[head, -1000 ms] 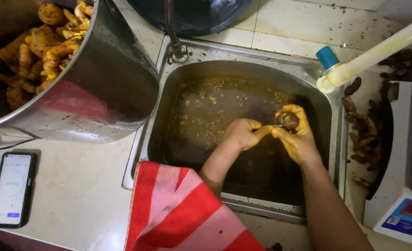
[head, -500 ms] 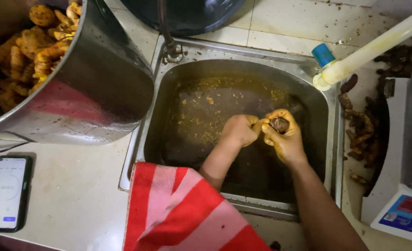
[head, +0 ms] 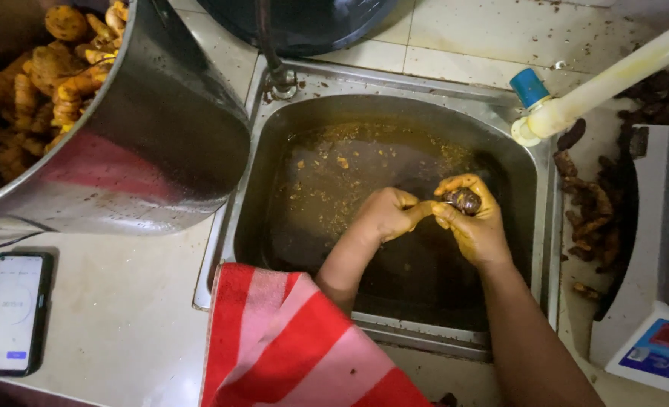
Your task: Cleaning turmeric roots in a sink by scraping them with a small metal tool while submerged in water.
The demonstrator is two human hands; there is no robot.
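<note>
Both of my hands are over a steel sink (head: 297, 113) filled with brown, murky water. My right hand (head: 476, 226) grips a small dark brown root piece (head: 463, 200) between thumb and fingers. My left hand (head: 386, 214) is closed, its fingertips touching the root and the right thumb. Both hands are stained yellow. My left sleeve is red and pink striped cloth (head: 289, 347).
A large steel pot (head: 161, 151) of yellow peeled roots (head: 48, 68) stands left of the sink. A phone (head: 14, 313) lies on the counter at lower left. Dark unpeeled roots (head: 591, 211) lie right of the sink, beside a scale (head: 659, 332). A white pipe with blue cap (head: 568, 102) crosses the upper right.
My hands have stayed over the sink, turning the root slightly; the view shifted a little, and the hands sit slightly lower and more to the left than one second ago.
</note>
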